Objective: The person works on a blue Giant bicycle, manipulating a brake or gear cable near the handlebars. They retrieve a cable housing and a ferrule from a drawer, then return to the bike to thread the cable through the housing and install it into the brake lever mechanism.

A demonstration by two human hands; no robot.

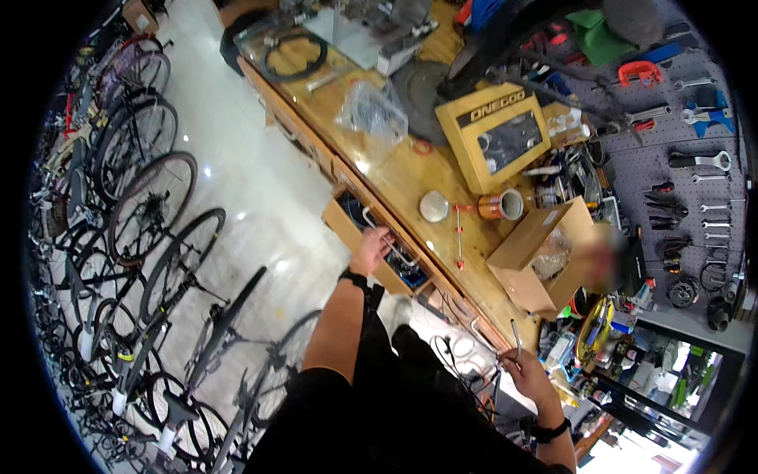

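Note:
My left hand [371, 251] is closed with its fingers at a silver bar handle [404, 254] along the front of the wooden workbench [387, 178]. Beside and below it a drawer [341, 223] is pulled out, with dark items inside that I cannot make out. Over the bench's near right end, my right hand [523, 371] pinches a slim silver rod [515, 333] that points up; its exact kind does not show. On the bench between the hands lies a thin metal tool with red ends [460, 241].
An orange can [497, 205], a round pale lid [433, 206], an open cardboard box [525, 265] and a yellow box [493, 134] stand on the bench. Clear plastic [373, 110] lies farther back. Tools hang on a pegboard [671, 182] at right; bicycles [150, 209] line the left.

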